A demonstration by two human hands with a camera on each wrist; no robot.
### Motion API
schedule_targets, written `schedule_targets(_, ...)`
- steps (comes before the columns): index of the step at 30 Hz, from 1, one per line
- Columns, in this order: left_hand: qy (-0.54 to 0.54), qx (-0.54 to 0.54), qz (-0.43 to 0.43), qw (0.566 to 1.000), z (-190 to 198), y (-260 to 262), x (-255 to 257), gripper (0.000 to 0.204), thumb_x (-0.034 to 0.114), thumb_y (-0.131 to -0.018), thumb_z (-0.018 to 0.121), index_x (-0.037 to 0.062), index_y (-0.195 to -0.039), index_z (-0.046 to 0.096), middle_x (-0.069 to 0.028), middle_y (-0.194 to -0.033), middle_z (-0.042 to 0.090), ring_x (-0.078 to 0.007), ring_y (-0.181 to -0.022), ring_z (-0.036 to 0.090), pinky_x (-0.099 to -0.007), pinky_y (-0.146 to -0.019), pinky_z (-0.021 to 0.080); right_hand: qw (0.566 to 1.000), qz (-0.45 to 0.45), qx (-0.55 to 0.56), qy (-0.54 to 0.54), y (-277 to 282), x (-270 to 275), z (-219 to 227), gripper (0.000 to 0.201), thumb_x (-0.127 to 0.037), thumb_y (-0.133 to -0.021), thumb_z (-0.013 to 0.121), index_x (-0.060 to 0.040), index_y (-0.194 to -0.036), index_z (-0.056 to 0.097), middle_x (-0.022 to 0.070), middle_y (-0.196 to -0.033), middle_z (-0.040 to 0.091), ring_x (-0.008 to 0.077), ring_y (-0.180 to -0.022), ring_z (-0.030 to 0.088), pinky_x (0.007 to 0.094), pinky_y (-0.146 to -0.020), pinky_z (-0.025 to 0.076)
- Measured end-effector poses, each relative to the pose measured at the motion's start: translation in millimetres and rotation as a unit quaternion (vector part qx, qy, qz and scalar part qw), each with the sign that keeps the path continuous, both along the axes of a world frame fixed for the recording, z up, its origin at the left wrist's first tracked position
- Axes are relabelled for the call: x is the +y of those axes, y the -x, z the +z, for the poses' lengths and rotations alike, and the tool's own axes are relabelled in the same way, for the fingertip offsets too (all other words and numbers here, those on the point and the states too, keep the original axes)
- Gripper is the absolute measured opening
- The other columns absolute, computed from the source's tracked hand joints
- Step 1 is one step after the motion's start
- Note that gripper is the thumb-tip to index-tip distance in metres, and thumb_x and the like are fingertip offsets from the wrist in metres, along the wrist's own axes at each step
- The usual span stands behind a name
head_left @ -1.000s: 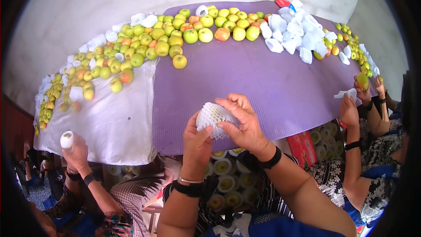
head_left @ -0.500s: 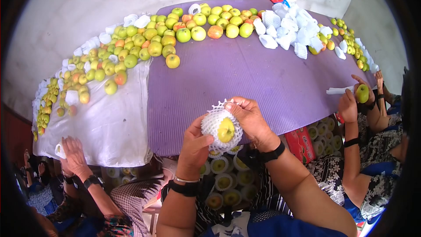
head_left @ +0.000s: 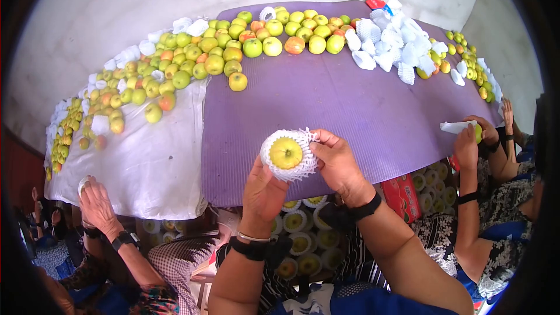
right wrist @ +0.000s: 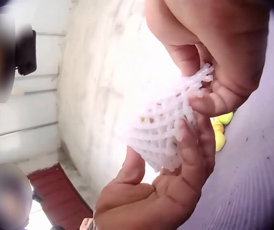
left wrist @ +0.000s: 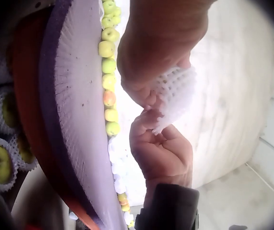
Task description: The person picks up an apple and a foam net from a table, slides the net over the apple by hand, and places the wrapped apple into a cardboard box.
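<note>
A yellow-green apple [head_left: 286, 153] sits inside a white foam net [head_left: 303, 169], its bare end showing through the opening in the head view. My left hand [head_left: 261, 192] grips the netted apple from the left and below, fingers curled behind it. With thumb and fingertips, my right hand [head_left: 338, 166] pinches the net's edge on the right side. Both hands hold it above the front part of the purple mat [head_left: 350, 111]. From the right wrist, the gathered net strands [right wrist: 201, 76] show between the right thumb and fingers, and the apple is mostly hidden by the net.
Loose apples [head_left: 221, 52] lie in a long heap along the back. A pile of white foam nets [head_left: 396, 41] stands at the back right. Netted apples [head_left: 300, 242] fill a container below the mat's front edge, near a red box [head_left: 401, 198]. Other people's hands [head_left: 99, 204] work at both sides.
The netted apple has turned in my hands: first the net covered it, then its yellow-green face came into view, now facing up. My right fingers have shifted along the net's edge.
</note>
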State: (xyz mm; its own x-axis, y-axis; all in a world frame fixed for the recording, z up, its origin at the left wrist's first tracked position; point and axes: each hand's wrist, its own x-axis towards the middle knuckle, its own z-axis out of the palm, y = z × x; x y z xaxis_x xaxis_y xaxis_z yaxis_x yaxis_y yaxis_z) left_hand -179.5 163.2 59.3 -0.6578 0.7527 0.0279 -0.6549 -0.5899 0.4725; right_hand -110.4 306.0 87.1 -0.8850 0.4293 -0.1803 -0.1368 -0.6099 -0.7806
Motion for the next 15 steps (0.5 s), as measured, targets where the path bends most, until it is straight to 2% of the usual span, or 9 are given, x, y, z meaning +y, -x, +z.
schedule_targets(2, -0.011, -0.014, -0.011, 1.0, 0, 0, 1, 0.055, 0.02, -0.083, 0.06, 0.0027, -0.13, 0.035, -0.0113, -0.131, 0.043, -0.0278, -0.121, 0.041, -0.044, -0.101, 0.033, 0.997, -0.029, -0.019, -0.073, 0, -4, -2, 0.016, -0.002, -0.085, 0.051, -0.002, -0.099, 0.057, 0.0025, -0.086, 0.06, 0.0083, -0.072, 0.056, 0.0216, -0.059, 0.045)
schedule_targets(6, -0.037, -0.032, -0.032, 0.998, 6, 0, 1, 0.055, 0.027, -0.085, 0.056, 0.0034, -0.131, 0.034, -0.0124, -0.132, 0.042, -0.0288, -0.122, 0.04, -0.0446, -0.102, 0.032, 0.996, -0.002, -0.039, -0.081, -3, -5, -1, 0.015, -0.003, -0.085, 0.052, -0.0031, -0.099, 0.057, 0.0015, -0.084, 0.059, 0.0076, -0.071, 0.055, 0.0216, -0.056, 0.045)
schedule_targets(8, -0.044, -0.032, -0.044, 0.998, 6, 0, 2, 0.055, 0.028, -0.086, 0.055, 0.0038, -0.131, 0.034, -0.0126, -0.132, 0.041, -0.0292, -0.122, 0.04, -0.0447, -0.102, 0.031, 0.987, -0.013, -0.055, -0.149, -3, -8, -2, 0.018, -0.003, -0.083, 0.055, -0.0022, -0.101, 0.056, 0.0026, -0.087, 0.058, 0.0085, -0.073, 0.054, 0.0229, -0.061, 0.046)
schedule_targets(9, -0.034, -0.049, -0.03, 0.998, 4, 0, 3, 0.054, 0.031, -0.088, 0.052, 0.0042, -0.131, 0.034, -0.0127, -0.132, 0.041, -0.0296, -0.121, 0.041, -0.0454, -0.101, 0.033, 0.987, -0.012, -0.055, -0.149, -1, -8, -5, 0.018, -0.003, -0.083, 0.055, -0.0022, -0.101, 0.056, 0.0026, -0.087, 0.058, 0.0085, -0.073, 0.054, 0.0229, -0.061, 0.046)
schedule_targets(11, -0.023, -0.066, -0.015, 0.997, 1, 0, 2, 0.054, 0.033, -0.089, 0.049, 0.0047, -0.131, 0.034, -0.0127, -0.132, 0.041, -0.03, -0.121, 0.041, -0.0461, -0.1, 0.035, 0.967, -0.057, -0.011, -0.246, 2, -10, -15, 0.023, -0.001, -0.082, 0.058, -0.0011, -0.104, 0.055, 0.0037, -0.089, 0.057, 0.0106, -0.079, 0.054, 0.025, -0.067, 0.048)
schedule_targets(12, -0.022, -0.053, -0.025, 0.998, 0, 1, 1, 0.052, 0.038, -0.092, 0.04, 0.0047, -0.131, 0.033, -0.0121, -0.131, 0.042, -0.0291, -0.118, 0.043, -0.0457, -0.096, 0.038, 0.968, -0.056, -0.011, -0.246, 2, -8, -16, 0.023, -0.001, -0.082, 0.058, -0.0011, -0.104, 0.055, 0.0037, -0.089, 0.057, 0.0106, -0.079, 0.054, 0.025, -0.067, 0.048)
schedule_targets(13, -0.023, -0.04, -0.036, 0.998, 0, 1, 0, 0.053, 0.043, -0.094, 0.031, 0.0048, -0.131, 0.033, -0.0116, -0.13, 0.042, -0.0282, -0.116, 0.045, -0.0454, -0.092, 0.042, 0.966, -0.026, -0.002, -0.256, 3, -6, -16, 0.025, -0.001, -0.081, 0.059, -0.0009, -0.105, 0.055, 0.0041, -0.091, 0.057, 0.0113, -0.082, 0.054, 0.0259, -0.071, 0.048)
schedule_targets(15, -0.007, -0.038, -0.034, 0.999, 7, -1, 0, 0.053, 0.044, -0.095, 0.03, 0.0047, -0.13, 0.034, -0.012, -0.129, 0.043, -0.0285, -0.116, 0.046, -0.0462, -0.093, 0.042, 0.964, 0.004, 0.005, -0.266, 1, -4, -17, 0.027, 0.0, -0.08, 0.06, -0.0007, -0.107, 0.054, 0.0045, -0.093, 0.056, 0.012, -0.086, 0.054, 0.0268, -0.074, 0.048)
